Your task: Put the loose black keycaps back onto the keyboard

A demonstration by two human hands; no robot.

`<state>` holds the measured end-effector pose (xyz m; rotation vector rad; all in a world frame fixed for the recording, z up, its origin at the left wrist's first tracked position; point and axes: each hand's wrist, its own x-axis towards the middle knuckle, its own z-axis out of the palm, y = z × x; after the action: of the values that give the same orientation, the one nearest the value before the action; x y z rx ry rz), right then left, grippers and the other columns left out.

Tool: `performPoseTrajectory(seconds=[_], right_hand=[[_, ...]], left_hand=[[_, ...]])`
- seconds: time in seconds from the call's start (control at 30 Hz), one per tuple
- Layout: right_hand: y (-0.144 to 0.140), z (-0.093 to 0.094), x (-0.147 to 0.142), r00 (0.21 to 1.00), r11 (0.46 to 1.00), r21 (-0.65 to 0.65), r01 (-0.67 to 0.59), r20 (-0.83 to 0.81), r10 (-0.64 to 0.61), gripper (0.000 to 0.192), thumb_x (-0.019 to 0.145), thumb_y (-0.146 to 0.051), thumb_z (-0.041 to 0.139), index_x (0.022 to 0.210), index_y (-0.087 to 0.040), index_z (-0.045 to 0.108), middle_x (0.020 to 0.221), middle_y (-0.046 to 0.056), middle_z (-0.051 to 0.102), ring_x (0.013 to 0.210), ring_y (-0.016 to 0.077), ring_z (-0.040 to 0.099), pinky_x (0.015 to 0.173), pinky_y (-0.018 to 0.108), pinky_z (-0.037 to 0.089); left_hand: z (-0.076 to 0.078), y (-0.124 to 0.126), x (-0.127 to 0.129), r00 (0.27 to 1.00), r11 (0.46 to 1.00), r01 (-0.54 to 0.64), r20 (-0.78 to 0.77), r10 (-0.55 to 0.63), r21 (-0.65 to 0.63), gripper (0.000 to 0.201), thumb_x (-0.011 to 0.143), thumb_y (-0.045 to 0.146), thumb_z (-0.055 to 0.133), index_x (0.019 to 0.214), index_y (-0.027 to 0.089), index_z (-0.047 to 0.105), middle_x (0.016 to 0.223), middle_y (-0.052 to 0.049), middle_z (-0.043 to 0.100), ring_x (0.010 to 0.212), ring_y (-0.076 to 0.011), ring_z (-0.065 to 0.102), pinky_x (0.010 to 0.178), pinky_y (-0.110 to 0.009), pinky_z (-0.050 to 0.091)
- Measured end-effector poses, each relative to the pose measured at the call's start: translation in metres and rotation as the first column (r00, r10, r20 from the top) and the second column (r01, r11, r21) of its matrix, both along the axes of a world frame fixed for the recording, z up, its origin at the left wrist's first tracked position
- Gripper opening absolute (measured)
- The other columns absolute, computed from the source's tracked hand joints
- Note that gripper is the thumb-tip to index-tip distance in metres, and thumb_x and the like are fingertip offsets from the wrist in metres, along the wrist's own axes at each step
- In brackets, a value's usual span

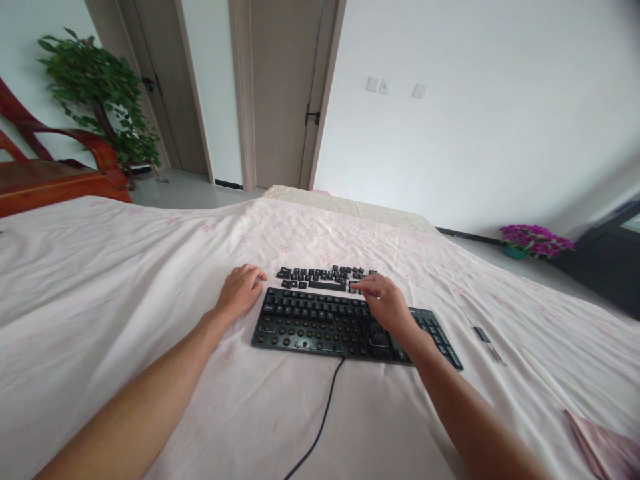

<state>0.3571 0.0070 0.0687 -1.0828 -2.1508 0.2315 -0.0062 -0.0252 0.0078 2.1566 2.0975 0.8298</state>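
Observation:
A black keyboard lies on a pale pink sheet, with many keycaps gone from its near rows and its cable running toward me. Several loose black keycaps sit in rows just beyond it. My left hand rests on the sheet at the keyboard's far left corner, fingers curled and holding nothing. My right hand is over the keyboard's far right part, its fingertips pinching at a keycap at the right end of the loose rows; whether the cap is gripped is too small to tell.
A small dark tool lies on the sheet right of the keyboard. A red wooden chair and a potted plant stand at the back left, purple flowers at the back right, doors behind.

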Motion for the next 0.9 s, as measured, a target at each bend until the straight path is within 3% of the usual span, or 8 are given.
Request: performPoseTrajectory(seconds=[0.13,0.3,0.53,0.9], right_hand=[[0.039,0.011,0.011,0.985,0.99,-0.079,0.118,0.14,-0.106,0.025,0.083,-0.019,0.06,0.099,-0.025,0.079,0.097,0.005,0.073,0.095,0.0221,0.065,0.089,0.036,0.049],[0.071,0.013,-0.007,0.945,0.972,-0.121,0.204,0.284,-0.163,0.018,0.084,-0.022,0.064,0.092,-0.027,0.08,0.096,0.003,0.075,0.097,0.0224,0.063,0.087,0.033,0.048],[0.095,0.017,-0.044,0.848,0.979,-0.044,0.197,0.509,-0.148,0.016,0.086,-0.023,0.066,0.092,-0.027,0.08,0.102,0.005,0.073,0.103,0.0239,0.057,0.091,0.034,0.045],[0.118,0.009,-0.065,0.777,0.968,-0.096,0.232,0.618,-0.125,0.016,0.079,-0.02,0.069,0.087,-0.024,0.082,0.087,0.011,0.075,0.108,0.0289,0.055,0.09,0.035,0.043]], left_hand=[[0.001,0.0,0.001,1.0,1.0,0.002,-0.005,-0.002,0.002,0.021,0.084,0.018,0.049,0.094,0.025,0.065,0.112,-0.005,0.064,0.106,-0.0231,0.056,0.097,-0.037,0.043],[0.001,0.001,0.001,1.0,1.0,0.004,0.004,-0.004,0.001,0.02,0.085,0.02,0.049,0.095,0.025,0.066,0.112,-0.005,0.064,0.106,-0.0236,0.057,0.097,-0.038,0.043],[-0.003,0.003,0.0,1.0,1.0,0.003,0.013,-0.003,0.007,0.02,0.084,0.019,0.05,0.095,0.025,0.066,0.114,-0.005,0.065,0.108,-0.024,0.056,0.098,-0.039,0.043],[-0.001,0.003,-0.001,1.0,1.0,0.002,0.012,-0.002,-0.007,0.021,0.084,0.019,0.049,0.094,0.025,0.066,0.113,-0.004,0.065,0.108,-0.0236,0.056,0.098,-0.038,0.043]])
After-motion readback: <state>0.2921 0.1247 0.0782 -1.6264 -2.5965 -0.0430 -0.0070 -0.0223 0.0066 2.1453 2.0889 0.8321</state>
